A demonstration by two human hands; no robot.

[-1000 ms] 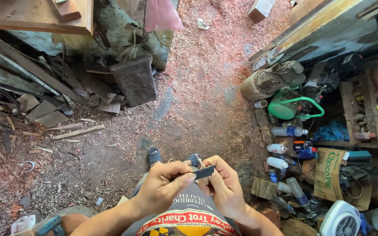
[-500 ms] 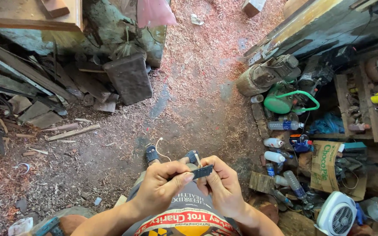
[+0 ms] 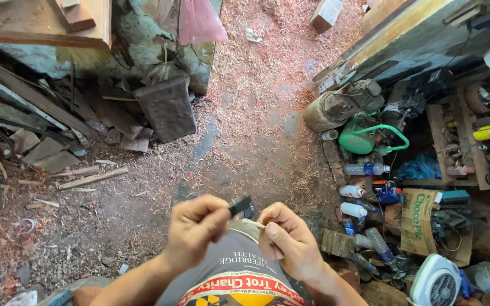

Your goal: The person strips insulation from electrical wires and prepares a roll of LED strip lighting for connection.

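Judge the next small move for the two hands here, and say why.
Probably bring the right hand across to the small dark flat piece pinched in the left hand. The piece juts out toward the right hand, whose curled fingers hold nothing I can make out, and a gap separates them.

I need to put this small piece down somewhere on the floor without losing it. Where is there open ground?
Open sawdust floor runs up the middle, between the dark wooden board on one side and the green machine on the other. The plastic bottles crowd that far side; the wood scraps crowd the other. The left hand pinches a small dark piece beside the right hand.
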